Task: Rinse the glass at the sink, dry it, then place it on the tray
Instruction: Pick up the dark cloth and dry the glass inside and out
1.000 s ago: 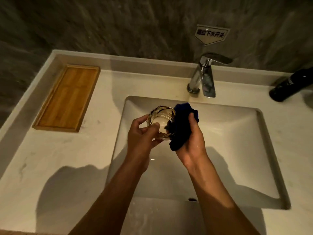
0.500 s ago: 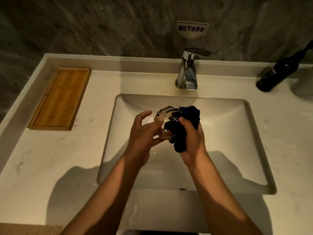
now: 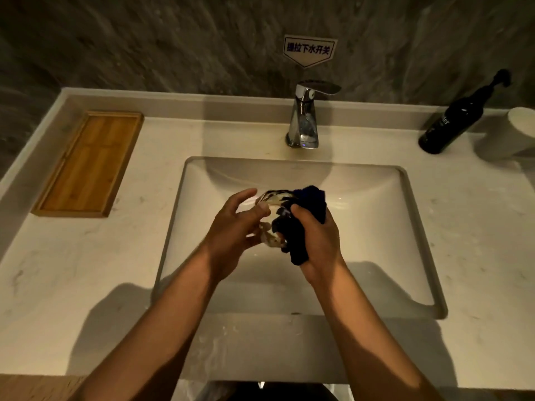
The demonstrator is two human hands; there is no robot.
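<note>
Bamboo tray: lies flat on the counter at about nine to ten o'clock from the basin, well apart from both hands, nothing on it.
Counter: pale marbled stone; a wet patch with droplets shows on the front strip at six o'clock, between the forearms.
Sink: white rectangular basin sunk into the counter, both hands held above its middle.
Left hand: cups the glass from its nine o'clock side, thumb and lower fingers pressed on it, the upper fingers lifted and spread loose.
Glass: clear, faceted, held in the air over the basin between the two hands, tipped on its side; which way its mouth faces is hard to tell.
Cloth: dark blue, bunched, pressed against the glass on its three o'clock side, one end hanging down below the fist.
Right hand: clenched around the cloth, thumb on top near the glass.
Tap: chrome, at twelve o'clock behind the basin; no water seen running.
Sign: small white label on the dark stone wall above the tap.
Bottle: dark, at two o'clock on the counter, leaning in this wide view.
Cup: pale, just beside the bottle at the far right edge.
</note>
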